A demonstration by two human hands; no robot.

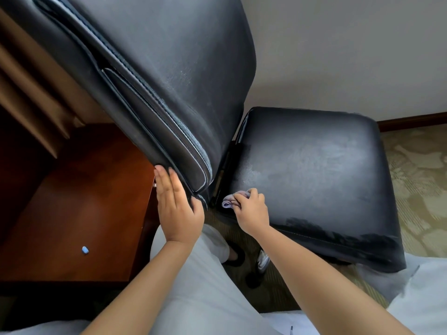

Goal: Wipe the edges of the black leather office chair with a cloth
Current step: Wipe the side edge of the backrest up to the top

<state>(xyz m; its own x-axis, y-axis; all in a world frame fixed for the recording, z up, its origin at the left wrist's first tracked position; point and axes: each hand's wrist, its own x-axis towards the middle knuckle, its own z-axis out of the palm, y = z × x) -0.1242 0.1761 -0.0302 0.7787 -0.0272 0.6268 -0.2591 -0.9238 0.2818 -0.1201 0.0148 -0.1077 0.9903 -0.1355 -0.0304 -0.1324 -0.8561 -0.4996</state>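
While the right hand [251,211] pinches a small crumpled pale-lilac cloth [229,200] between thumb and fingertips, the wad sits on the near rear corner of the black leather seat cushion [314,180], right by the gap where the tall black leather backrest [169,81] meets the seat. From the middle of the view that spot lies at about five o'clock. The left hand [177,206] is at about seven o'clock, fingers straight and pressed together, palm flat against the lower side edge of the backrest, the thumb hooked round its bottom corner; it holds nothing and seems to be steadying the chair.

As for progress, the seat top carries a wide greyish, dusty-looking haze across its middle, with darker smears along the front edge towards four o'clock, which may be wiped strokes, though I cannot be sure. The piped seam of the backrest, running from eleven o'clock down to six, looks pale along its stitching. By my reckoning the work is at an early or middle stage: the near corner is being done, and the far seat edges at two o'clock and the backrest rim remain.

A reddish-brown wooden desk [79,201] stands at eight o'clock, with a small blue object [85,250] lying on it.
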